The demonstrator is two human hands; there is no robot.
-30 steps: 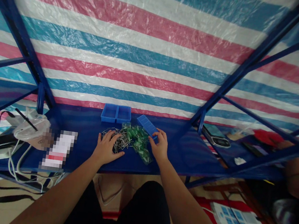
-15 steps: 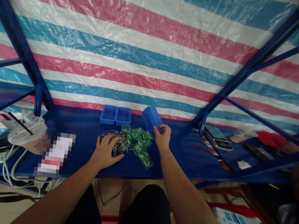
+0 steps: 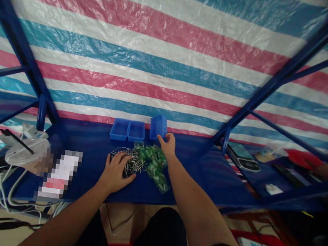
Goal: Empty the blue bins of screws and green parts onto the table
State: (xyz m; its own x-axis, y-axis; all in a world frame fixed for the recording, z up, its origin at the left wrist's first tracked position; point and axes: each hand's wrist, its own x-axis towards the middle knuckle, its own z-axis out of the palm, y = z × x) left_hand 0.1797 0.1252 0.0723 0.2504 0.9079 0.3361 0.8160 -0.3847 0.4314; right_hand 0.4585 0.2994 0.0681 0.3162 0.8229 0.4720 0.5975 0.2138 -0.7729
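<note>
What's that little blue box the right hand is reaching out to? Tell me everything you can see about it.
The small blue bin looks like moulded plastic, a plain open-topped box. It is tipped up, not flat, at the back of the blue shelf, just right of the pair of joined blue bins. The right hand grips its lower edge. Any contents are hidden.

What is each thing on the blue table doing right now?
Left hand: flat, resting on the metal pins.
Right hand: stretched out, fingers on the single blue tray.
Single blue tray: tipped up on edge, beside the double tray.
Double blue tray: flat, open; contents cannot be seen.
Metal pins: loose heap.
Green parts: piled in clear bags.
Scale: sitting flat, nothing on it.
</note>
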